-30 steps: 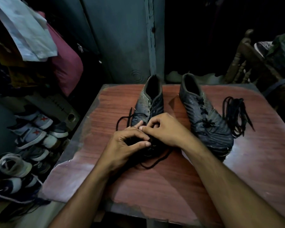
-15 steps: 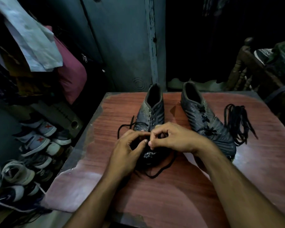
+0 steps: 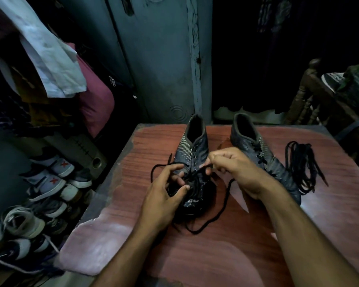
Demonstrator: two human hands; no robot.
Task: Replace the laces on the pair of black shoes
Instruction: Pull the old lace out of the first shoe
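Black lace (image 3: 218,212) pinched by right hand (image 3: 238,172); left hand (image 3: 164,193) grips left shoe (image 3: 192,162).

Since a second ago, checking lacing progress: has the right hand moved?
Yes. The right hand has pulled away to the right of the left shoe, pinching its lace and drawing it out.

Both hands forward, forearms converging.
My left hand (image 3: 164,189) has fingers curled, thumb and fingertips closing; my right hand (image 3: 236,170) holds a pinching grip, knuckles up.
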